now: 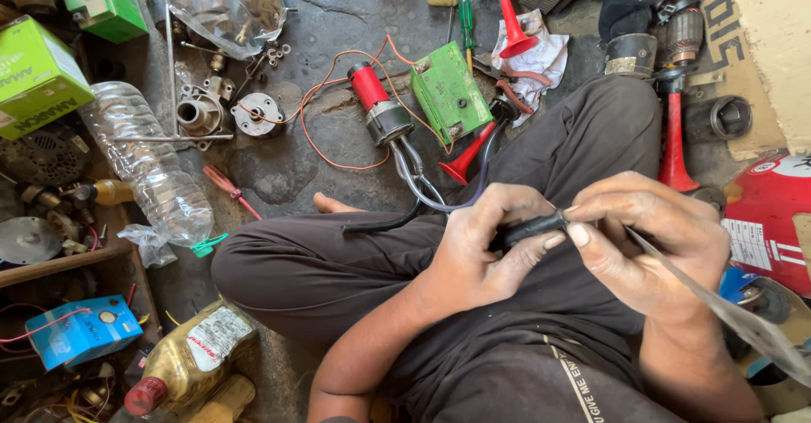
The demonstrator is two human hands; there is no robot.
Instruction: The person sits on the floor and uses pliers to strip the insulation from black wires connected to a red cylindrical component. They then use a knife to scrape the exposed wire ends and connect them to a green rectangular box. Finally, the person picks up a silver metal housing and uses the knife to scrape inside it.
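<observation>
Closely, both hands grip black cable beside horn.

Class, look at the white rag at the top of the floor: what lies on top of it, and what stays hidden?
A red horn trumpet rests on the white rag. Whatever lies beneath the cloth is covered.

Person in dark brown-black trousers, loose and creased, filling lower middle of frame. Dark shirt at bottom centre, with a pale strip of lettering running along its lower right. Arms bare, no sleeves visible. Both hands, left hand and right hand, grimy with grease, no gloves. Bare toe centre left.
</observation>
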